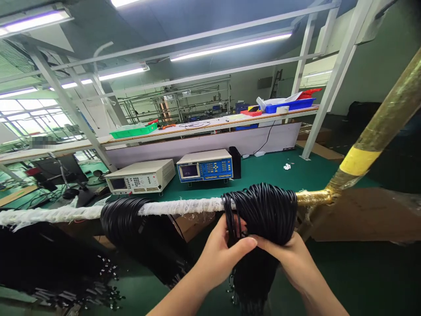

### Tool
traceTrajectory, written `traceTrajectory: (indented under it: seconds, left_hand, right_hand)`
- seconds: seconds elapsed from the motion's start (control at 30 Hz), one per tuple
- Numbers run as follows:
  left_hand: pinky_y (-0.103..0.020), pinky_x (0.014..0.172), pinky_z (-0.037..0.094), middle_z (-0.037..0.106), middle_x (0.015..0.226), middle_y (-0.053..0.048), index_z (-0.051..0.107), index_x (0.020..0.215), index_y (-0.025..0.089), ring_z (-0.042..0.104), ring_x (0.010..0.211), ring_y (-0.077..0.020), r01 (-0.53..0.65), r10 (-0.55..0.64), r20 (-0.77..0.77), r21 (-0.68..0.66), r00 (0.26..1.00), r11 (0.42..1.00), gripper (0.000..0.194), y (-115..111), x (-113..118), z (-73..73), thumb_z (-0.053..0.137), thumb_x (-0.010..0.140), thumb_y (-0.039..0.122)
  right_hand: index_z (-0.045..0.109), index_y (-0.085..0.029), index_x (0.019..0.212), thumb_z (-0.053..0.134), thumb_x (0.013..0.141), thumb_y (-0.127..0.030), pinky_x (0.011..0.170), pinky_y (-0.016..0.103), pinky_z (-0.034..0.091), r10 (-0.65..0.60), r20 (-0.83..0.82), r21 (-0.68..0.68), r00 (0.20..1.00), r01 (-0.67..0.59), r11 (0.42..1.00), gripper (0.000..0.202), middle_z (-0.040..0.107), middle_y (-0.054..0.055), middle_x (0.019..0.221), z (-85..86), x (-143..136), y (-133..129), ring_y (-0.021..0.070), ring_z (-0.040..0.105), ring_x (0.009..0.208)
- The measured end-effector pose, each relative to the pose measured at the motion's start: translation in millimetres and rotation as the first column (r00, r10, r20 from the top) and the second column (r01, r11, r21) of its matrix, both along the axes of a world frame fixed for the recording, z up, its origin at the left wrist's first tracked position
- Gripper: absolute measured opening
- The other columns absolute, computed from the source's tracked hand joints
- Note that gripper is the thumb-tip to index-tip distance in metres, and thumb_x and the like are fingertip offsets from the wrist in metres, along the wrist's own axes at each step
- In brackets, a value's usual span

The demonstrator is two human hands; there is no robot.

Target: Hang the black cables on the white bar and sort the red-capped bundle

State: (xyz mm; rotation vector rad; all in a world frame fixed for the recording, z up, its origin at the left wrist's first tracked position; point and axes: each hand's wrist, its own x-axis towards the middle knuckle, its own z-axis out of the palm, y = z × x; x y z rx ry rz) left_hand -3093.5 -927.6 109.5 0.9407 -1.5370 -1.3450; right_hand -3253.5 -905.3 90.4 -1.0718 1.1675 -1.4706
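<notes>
A thick bundle of black cables (268, 210) hangs folded over a horizontal rail wrapped in white film (184, 206). My left hand (222, 252) is closed around a few strands at the bundle's left side, its fingers partly behind them. From the right, my right hand (291, 254) grips the main bundle just below the rail, with its fingers hidden behind the cables. Both thumbs meet in front of the bundle. Further left, a second black cable bundle (141, 237) and a wider mass of cables (46, 259) hang from the same rail, with small shiny ends at the bottom.
A yellow-taped post (360, 160) rises at the rail's right end. Beyond stand a blue-fronted instrument (205, 166) and a beige instrument (141, 175) on a green surface. A shelf behind carries a green tray (133, 131) and a blue tray (291, 106). Cardboard (362, 215) stands at right.
</notes>
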Motion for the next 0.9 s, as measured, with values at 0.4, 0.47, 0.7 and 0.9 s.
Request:
traceTrajectory:
  seconds: [0.4, 0.47, 0.7, 0.9]
  left_hand:
    - [-0.035, 0.089, 0.044, 0.068, 0.096, -0.007, 0.065, 0.089, 0.016, 0.059, 0.098, -0.0253, -0.007, 0.007, -0.081, 0.003, 0.997, 1.000, 0.017, -1, -11, -1.9, 0.067, 0.081, 0.032]
    - [-0.035, 0.091, 0.043, 0.068, 0.096, -0.006, 0.062, 0.099, 0.017, 0.060, 0.098, -0.0229, 0.034, -0.035, -0.077, -0.018, 0.996, 0.999, 0.019, -1, -4, 0.9, 0.059, 0.087, 0.033]
    - [-0.026, 0.058, 0.038, 0.052, 0.058, 0.003, 0.053, 0.074, 0.017, 0.047, 0.056, -0.0108, 0.088, -0.088, -0.059, -0.006, 0.994, 0.996, 0.027, -5, 3, 3.1, 0.057, 0.089, 0.039]
    - [-0.022, 0.041, 0.027, 0.030, 0.047, 0.010, 0.053, 0.080, 0.020, 0.026, 0.040, -0.0062, 0.058, -0.057, -0.226, -0.002, 0.973, 0.998, 0.031, -2, 37, 61.7, 0.055, 0.087, 0.050]
  right_hand:
    - [0.079, -0.021, 0.087, 0.086, 0.059, -0.038, 0.091, 0.044, 0.052, 0.011, 0.029, 0.017, 1.000, -0.011, 1.000, 0.033, 0.077, 0.008, 0.092, 7.3, -6, 5, 0.0315, 0.069, 0.094]
    - [0.079, -0.020, 0.081, 0.086, 0.059, -0.038, 0.086, 0.039, 0.053, 0.015, 0.037, 0.024, 0.999, -0.016, 1.000, 0.029, 0.077, 0.007, 0.085, 7.1, -6, 5, 0.0287, 0.070, 0.087]
    - [0.074, -0.017, 0.068, 0.085, 0.059, -0.032, 0.067, 0.030, 0.050, -0.030, 0.072, 0.066, 0.997, 0.026, 0.998, 0.020, 0.070, 0.004, 0.068, 5.3, -4, 6, 0.0202, 0.062, 0.068]
    - [0.064, -0.017, 0.056, 0.075, 0.069, -0.035, 0.055, 0.030, 0.041, -0.046, 0.122, 0.016, 0.991, 0.044, 0.999, 0.024, 0.055, 0.003, 0.055, 20.7, -6, 6, 0.0176, 0.051, 0.056]
